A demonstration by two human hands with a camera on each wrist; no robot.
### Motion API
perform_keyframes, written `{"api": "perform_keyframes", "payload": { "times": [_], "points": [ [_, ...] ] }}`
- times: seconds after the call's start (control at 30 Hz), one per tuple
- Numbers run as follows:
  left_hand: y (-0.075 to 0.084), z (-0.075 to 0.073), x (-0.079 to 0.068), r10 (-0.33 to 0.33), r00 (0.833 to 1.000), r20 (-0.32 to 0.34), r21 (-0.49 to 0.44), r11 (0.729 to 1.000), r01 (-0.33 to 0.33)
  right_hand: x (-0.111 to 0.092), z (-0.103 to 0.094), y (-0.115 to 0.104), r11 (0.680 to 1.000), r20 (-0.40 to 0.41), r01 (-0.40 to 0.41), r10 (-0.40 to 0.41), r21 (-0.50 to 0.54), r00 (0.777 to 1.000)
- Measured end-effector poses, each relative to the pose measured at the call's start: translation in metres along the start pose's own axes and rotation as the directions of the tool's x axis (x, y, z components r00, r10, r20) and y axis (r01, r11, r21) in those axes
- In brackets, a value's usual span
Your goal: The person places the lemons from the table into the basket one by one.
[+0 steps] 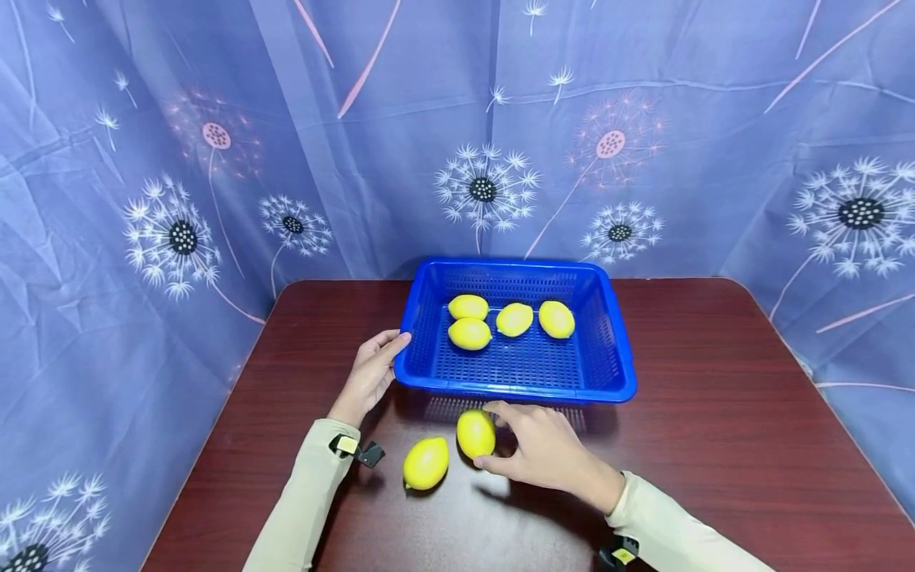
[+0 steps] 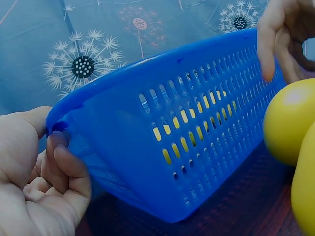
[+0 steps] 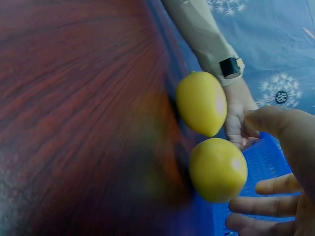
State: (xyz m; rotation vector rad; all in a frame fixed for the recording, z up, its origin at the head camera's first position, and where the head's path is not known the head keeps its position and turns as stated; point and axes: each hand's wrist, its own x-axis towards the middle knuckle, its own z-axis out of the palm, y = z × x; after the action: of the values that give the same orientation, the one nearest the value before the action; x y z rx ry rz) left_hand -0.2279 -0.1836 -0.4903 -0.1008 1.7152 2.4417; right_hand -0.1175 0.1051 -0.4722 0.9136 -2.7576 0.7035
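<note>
My left hand (image 1: 372,374) grips the left rim of a blue plastic basket (image 1: 515,389), thumb on top and fingers curled beneath it, as the left wrist view shows. Several yellow lemons (image 1: 515,319) lie inside the basket. In front of it, two more lemons rest on the table: one more to the left (image 1: 426,463), and the other lemon (image 1: 476,434) beside my right hand (image 1: 546,446). That hand reaches around this nearer lemon with thumb and fingers spread; in the right wrist view the fingers (image 3: 266,206) are extended and not closed on it.
The dark red wooden table (image 1: 715,413) carries everything. A blue curtain (image 1: 400,159) printed with dandelions hangs right behind the basket and along both sides. Each sleeved wrist bears a small black camera mount (image 1: 357,449).
</note>
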Motion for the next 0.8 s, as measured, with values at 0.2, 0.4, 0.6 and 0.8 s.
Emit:
{"api": "perform_keyframes", "payload": {
  "times": [0.2, 0.4, 0.6, 0.8],
  "points": [
    [-0.003, -0.001, 0.000, 0.001, 1.000, 0.010, -0.009, 1.000, -0.001, 0.004, 0.015, -0.002, 0.997, 0.005, -0.057, 0.058, -0.055, 0.998],
    [-0.003, -0.002, -0.001, 0.001, 1.000, 0.006, -0.004, 1.000, -0.001, 0.008, 0.023, -0.005, 0.986, 0.013, -0.101, 0.104, -0.132, 0.994],
    [0.000, 0.000, -0.001, 0.003, 1.000, 0.004, -0.001, 1.000, -0.003, 0.010, 0.027, -0.003, 0.985, 0.023, -0.108, 0.112, -0.134, 0.993],
    [0.002, 0.001, -0.002, 0.004, 1.000, -0.002, 0.001, 1.000, -0.004, 0.009, 0.025, -0.002, 0.992, 0.040, -0.104, 0.107, -0.074, 0.993]
  ]
}}
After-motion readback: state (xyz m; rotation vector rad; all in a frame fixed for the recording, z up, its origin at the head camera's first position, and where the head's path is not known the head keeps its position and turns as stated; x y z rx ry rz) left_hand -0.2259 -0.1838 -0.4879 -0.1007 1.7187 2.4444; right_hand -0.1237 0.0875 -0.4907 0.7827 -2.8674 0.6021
